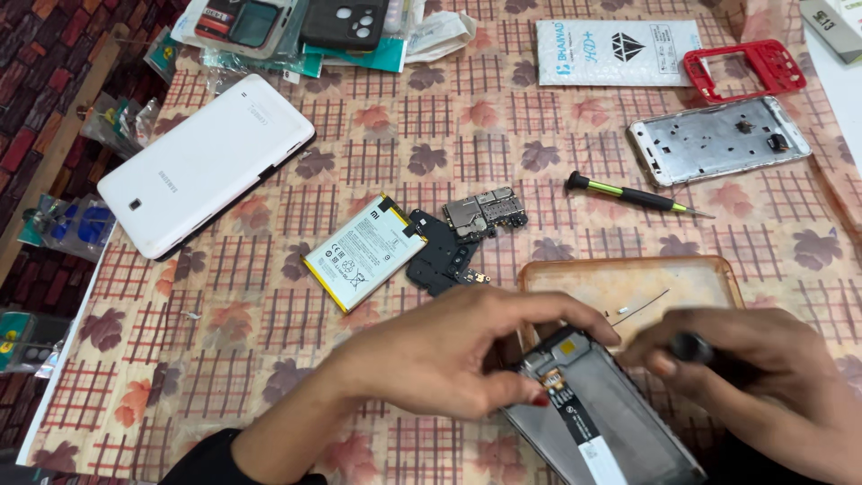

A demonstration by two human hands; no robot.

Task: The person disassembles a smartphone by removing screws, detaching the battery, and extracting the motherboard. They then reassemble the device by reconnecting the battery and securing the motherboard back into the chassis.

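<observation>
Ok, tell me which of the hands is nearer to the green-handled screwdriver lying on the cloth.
Right. The right hand sits below the green-handled screwdriver, slightly to its right, gripping a dark tool. The left hand is further off, down and to the left, steadying the opened phone.

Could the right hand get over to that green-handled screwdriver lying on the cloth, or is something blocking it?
Probably yes. The screwdriver lies alone on the tablecloth, beyond the orange tray, with nothing on top of it. But the right hand already grips a dark tool and would likely need to set it down first.
</observation>
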